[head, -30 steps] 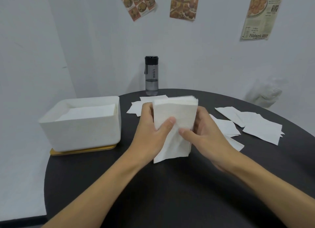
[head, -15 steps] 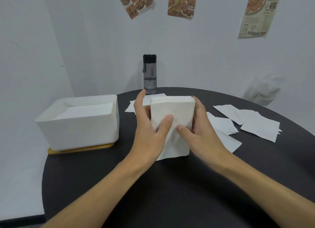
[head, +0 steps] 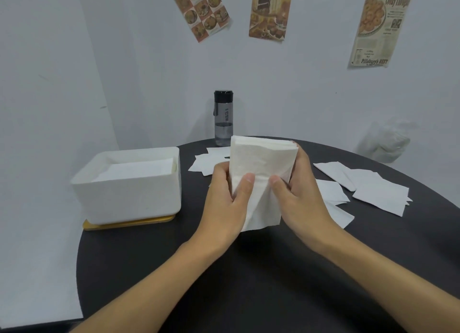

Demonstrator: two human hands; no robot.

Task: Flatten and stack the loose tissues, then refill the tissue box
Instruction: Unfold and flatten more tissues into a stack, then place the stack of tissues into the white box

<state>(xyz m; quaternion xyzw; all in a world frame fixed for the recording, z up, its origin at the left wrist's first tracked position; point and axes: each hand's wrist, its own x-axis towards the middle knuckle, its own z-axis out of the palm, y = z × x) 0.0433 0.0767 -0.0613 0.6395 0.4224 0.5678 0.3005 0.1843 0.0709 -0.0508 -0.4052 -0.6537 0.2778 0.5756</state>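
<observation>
A stack of white tissues (head: 261, 163) stands upright on its lower edge on the black round table (head: 249, 283). My left hand (head: 221, 198) grips its left side with the thumb across the front. My right hand (head: 296, 193) grips its right side, thumb on the front too. The white tissue box (head: 129, 198) sits open at the left on a yellow lid, with flat tissues inside. Loose tissues (head: 378, 190) lie scattered to the right, and more loose tissues (head: 206, 161) lie behind the stack.
A dark water bottle (head: 223, 118) stands at the table's back edge near the wall. A crumpled clear plastic bag (head: 383, 143) sits at the far right. Walls close in at the left and back.
My left fingers, raised above the stack half a second ago, have come down behind it. The stack stays upright between both hands.
</observation>
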